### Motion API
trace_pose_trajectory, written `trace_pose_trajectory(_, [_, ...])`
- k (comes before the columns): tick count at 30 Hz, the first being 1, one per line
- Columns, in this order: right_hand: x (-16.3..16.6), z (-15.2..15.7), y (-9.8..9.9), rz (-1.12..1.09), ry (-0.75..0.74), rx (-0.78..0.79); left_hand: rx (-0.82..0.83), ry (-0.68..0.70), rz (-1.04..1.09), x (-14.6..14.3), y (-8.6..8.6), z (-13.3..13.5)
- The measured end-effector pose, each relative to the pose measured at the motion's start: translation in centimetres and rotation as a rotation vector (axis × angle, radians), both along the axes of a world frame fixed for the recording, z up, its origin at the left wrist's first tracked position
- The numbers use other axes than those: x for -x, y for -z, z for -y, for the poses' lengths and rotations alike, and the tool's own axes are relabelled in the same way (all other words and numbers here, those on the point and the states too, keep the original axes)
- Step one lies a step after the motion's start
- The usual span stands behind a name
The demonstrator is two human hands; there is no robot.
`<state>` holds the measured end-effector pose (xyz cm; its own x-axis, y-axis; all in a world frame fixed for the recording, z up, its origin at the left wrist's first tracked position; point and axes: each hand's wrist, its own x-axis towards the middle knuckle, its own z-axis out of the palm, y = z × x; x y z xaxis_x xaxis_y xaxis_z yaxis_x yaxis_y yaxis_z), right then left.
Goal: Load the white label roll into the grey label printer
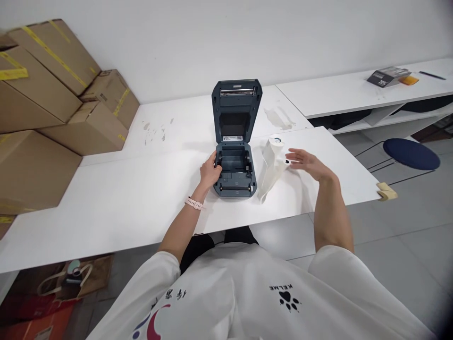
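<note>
A dark grey label printer (234,180) stands on the white table with its lid (236,106) raised. Its inside shows a bare roll bay and a roller along the front. My left hand (210,171) grips the left side wall of the printer base, the thumb over the rim. To the right of the printer lie two rolls of white label paper: a larger one (274,143) behind and a smaller one (283,164) in front, with a loose strip trailing toward me. My right hand (305,163) is beside the smaller roll, fingers stretched out, holding nothing. Whether its fingertips touch that roll I cannot tell.
Cardboard boxes (102,125) are stacked at the left end of the table (152,189). On a side counter (339,94) at the right sit a small dark box (387,76) and an orange item (409,80). A blue stool (411,153) stands beyond the table's right corner.
</note>
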<state>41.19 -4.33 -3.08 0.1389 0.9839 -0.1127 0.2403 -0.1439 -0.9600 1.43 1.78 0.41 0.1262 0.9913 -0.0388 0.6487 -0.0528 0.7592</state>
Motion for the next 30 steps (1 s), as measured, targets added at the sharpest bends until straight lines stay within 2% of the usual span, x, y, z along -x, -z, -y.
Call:
trace_pose_trajectory(3, [-1.2, -2.4, -1.1, -0.003, 0.024, -0.08, 0.007, -0.001, -0.07, -0.2, -0.2, 0.0])
trace_pose_trajectory(8, [0.4, -8.8, -1.9, 0.153, -0.126, 0.051, 0.003, 0.005, -0.11, -0.3, -0.1, 0.0])
trace_pose_trajectory(11, [1.4, -10.9, -1.8, 0.203, -0.093, 0.064, 0.011, 0.001, -0.101, -0.3, 0.0, 0.0])
trace_pose_trajectory(14, [2.2, -10.9, -2.5, 0.126, -0.012, -0.002, 0.014, -0.009, -0.082, -0.2, 0.0, 0.1])
trace_pose_trajectory(16, [3.2, -10.2, -3.8, -0.006, 0.007, -0.103, 0.014, -0.008, -0.068, -0.2, 0.0, 0.1])
trace_pose_trajectory(18, [5.1, -9.3, -5.8, -0.11, -0.058, -0.212, 0.015, -0.005, -0.062, -0.2, 0.0, 0.1])
trace_pose_trajectory(20, [7.8, -8.5, -8.3, -0.093, -0.216, -0.278, 0.017, -0.008, -0.069, -0.2, 0.0, 0.1])
trace_pose_trajectory(22, [11.2, -8.0, -10.6, 0.081, -0.418, -0.284, 0.007, -0.008, -0.075, -0.2, -0.1, 0.0])
trace_pose_trajectory(25, [16.2, -7.6, -12.9, 0.522, -0.665, -0.205, -0.008, -0.004, -0.078, -0.1, -0.1, 0.0])
trace_pose_trajectory(27, [19.0, -7.7, -13.2, 0.793, -0.74, -0.152, -0.009, 0.0, -0.081, -0.1, -0.2, 0.0])
trace_pose_trajectory(30, [21.8, -8.3, -12.0, 1.071, -0.752, -0.101, -0.002, 0.005, -0.083, -0.2, -0.3, 0.1])
